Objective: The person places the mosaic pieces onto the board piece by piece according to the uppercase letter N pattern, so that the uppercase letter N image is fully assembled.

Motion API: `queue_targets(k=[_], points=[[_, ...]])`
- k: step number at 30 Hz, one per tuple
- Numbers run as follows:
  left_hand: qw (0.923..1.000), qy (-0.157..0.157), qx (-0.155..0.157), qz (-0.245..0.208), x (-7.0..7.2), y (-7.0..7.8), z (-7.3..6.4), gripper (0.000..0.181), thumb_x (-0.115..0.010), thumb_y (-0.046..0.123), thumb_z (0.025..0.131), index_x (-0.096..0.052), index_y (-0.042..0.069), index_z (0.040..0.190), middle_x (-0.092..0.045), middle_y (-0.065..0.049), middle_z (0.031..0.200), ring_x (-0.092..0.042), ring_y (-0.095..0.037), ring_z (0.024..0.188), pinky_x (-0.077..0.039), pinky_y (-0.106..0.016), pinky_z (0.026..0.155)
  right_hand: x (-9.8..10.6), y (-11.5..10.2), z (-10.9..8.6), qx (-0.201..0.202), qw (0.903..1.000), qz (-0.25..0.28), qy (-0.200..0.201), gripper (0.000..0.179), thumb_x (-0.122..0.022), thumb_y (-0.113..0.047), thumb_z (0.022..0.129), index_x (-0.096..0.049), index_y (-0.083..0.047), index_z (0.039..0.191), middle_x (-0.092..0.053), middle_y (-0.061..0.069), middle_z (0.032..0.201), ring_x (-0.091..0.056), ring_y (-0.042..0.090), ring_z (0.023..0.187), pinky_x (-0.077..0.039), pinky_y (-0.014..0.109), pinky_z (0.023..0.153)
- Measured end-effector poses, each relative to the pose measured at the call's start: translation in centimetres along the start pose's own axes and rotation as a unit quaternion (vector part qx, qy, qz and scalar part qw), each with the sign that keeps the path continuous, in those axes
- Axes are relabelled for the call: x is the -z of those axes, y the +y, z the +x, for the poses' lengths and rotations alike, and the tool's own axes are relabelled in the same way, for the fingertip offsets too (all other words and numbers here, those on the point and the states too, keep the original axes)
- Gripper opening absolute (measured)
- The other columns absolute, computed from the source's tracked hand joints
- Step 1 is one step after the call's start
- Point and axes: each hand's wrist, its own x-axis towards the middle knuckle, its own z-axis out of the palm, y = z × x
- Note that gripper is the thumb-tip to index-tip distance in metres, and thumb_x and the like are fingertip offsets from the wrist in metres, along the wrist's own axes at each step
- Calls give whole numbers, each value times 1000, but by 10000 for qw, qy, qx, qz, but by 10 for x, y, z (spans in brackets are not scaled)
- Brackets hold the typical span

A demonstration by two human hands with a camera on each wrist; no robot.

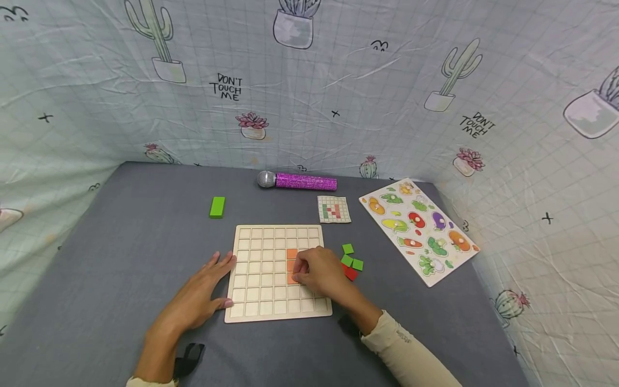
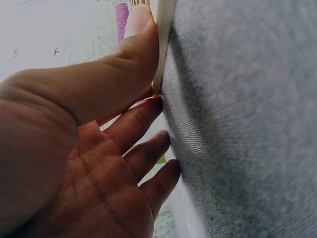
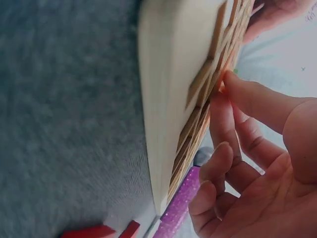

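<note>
A wooden grid board [image 1: 261, 279] lies on the grey table, with a column of orange square tiles [image 1: 292, 253] in its cells. My left hand [image 1: 195, 295] rests at the board's left edge, fingers spread; in the left wrist view its thumb [image 2: 140, 25] touches the rim. Over the orange tiles bends my right hand [image 1: 319, 271]. Its thumb and forefinger pinch an orange tile [image 3: 222, 88] low at the grid, mostly hidden by the fingertips. Beside the board's right edge lie green square tiles [image 1: 358, 264] and red tiles [image 1: 350, 273], partly behind the right hand.
A pattern card [image 1: 333, 209] with coloured squares lies behind the board. Further back is a purple glitter microphone [image 1: 306, 181]. A green block [image 1: 217, 207] lies at back left, a vegetable puzzle board [image 1: 418, 231] at right. A printed cloth [image 1: 309, 97] hangs behind the table.
</note>
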Motion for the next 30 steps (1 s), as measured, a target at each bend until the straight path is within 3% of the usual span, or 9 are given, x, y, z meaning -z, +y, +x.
queue_targets(k=[6, 15, 24, 30], points=[[10000, -3, -11, -3, 0, 0, 1, 95, -92, 15, 78, -45, 2, 160, -40, -18, 170, -29, -51, 159, -32, -71, 122, -1, -2, 0, -93, 9999, 47, -133, 21, -91, -18, 83, -71, -24, 77, -62, -16, 67, -55, 2, 68, -44, 24, 62], [10000, -8, -9, -55, 0, 0, 0, 95, -92, 16, 78, -46, 2, 160, -40, -17, 170, -29, -51, 159, -33, -71, 121, 10, 12, -7, 138, 9955, 912, -222, 16, -90, -10, 82, -77, -17, 89, -68, -9, 75, -58, 6, 64, -48, 23, 60], [9999, 4, -24, -110, 1, -1, 0, 95, -92, 15, 78, -45, 1, 160, -39, -18, 170, -29, -51, 159, -33, -71, 121, 35, 42, -22, 79, 9947, 1017, -132, 22, -92, -10, 83, -79, -15, 100, -72, -4, 86, -56, 12, 70, -48, 24, 64], [9999, -28, -36, -102, 1, -2, 0, 96, -92, 15, 78, -44, 1, 160, -39, -18, 170, -29, -51, 159, -32, -71, 121, 50, 66, -30, -34, 9955, 944, -48, 24, -92, -9, 83, -79, -15, 103, -75, 2, 97, -63, 17, 84, -54, 28, 76]])
